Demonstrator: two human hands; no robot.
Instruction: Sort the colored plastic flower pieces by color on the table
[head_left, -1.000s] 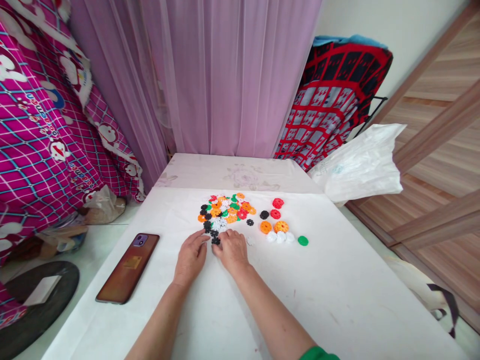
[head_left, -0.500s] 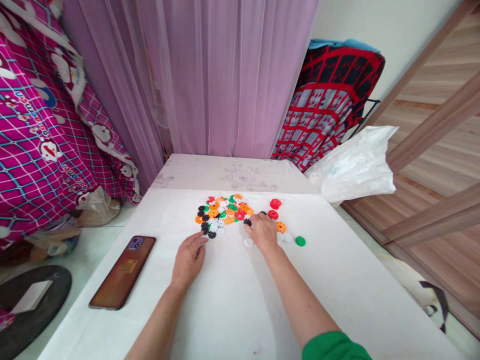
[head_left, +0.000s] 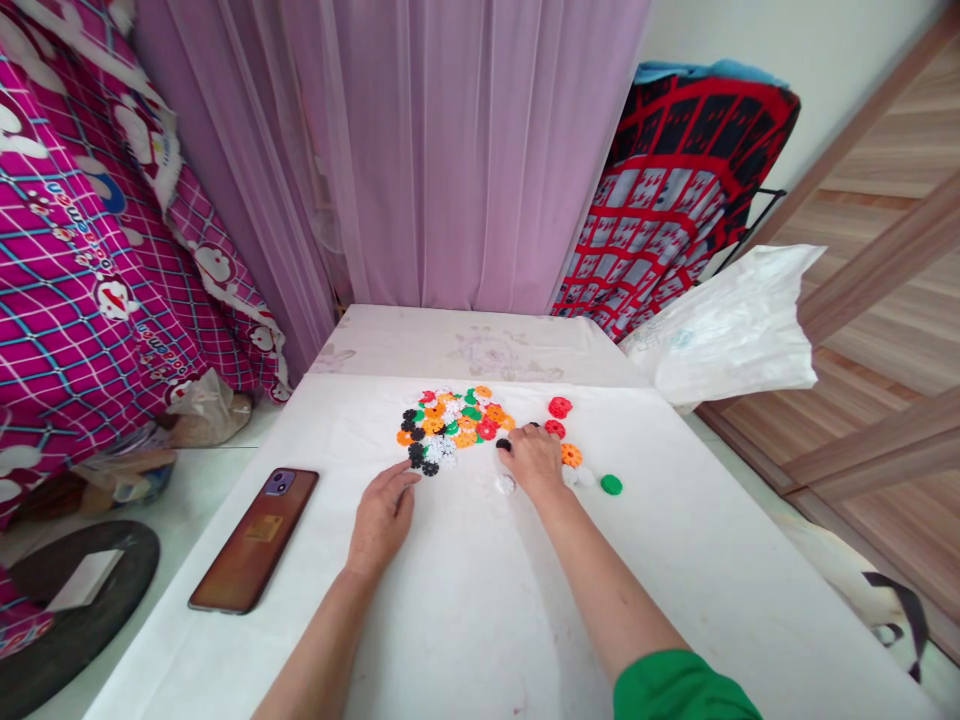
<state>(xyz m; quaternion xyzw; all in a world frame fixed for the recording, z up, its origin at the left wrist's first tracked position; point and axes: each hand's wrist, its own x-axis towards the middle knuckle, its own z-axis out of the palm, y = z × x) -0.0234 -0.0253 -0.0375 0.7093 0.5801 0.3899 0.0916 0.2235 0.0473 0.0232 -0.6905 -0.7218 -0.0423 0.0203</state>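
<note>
A heap of small notched plastic discs (head_left: 465, 438) in orange, white, green, red and black lies on the white-covered table. My left hand (head_left: 384, 508) rests palm down at the heap's near left side, fingers extended, close to a black notched disc (head_left: 430, 468). It holds nothing that I can see. To the right of the heap, my right hand (head_left: 535, 460) is bent over the cloth. Its thumb and fingers close on another black notched disc (head_left: 504, 445); more black shows beyond the fingertips. A white disc (head_left: 505, 484) lies just below this hand.
Red discs (head_left: 559, 407), an orange disc (head_left: 571, 455), white discs and a green disc (head_left: 611, 484) lie right of my right hand. A brown phone (head_left: 255, 540) lies at the table's left. A white plastic bag (head_left: 727, 330) is at the right edge, and purple curtains (head_left: 480, 150) hang behind.
The view has shifted slightly, so everything sits a little further right. The black disc at my right thumb now looks tilted rather than flat. My left hand stays in place.
</note>
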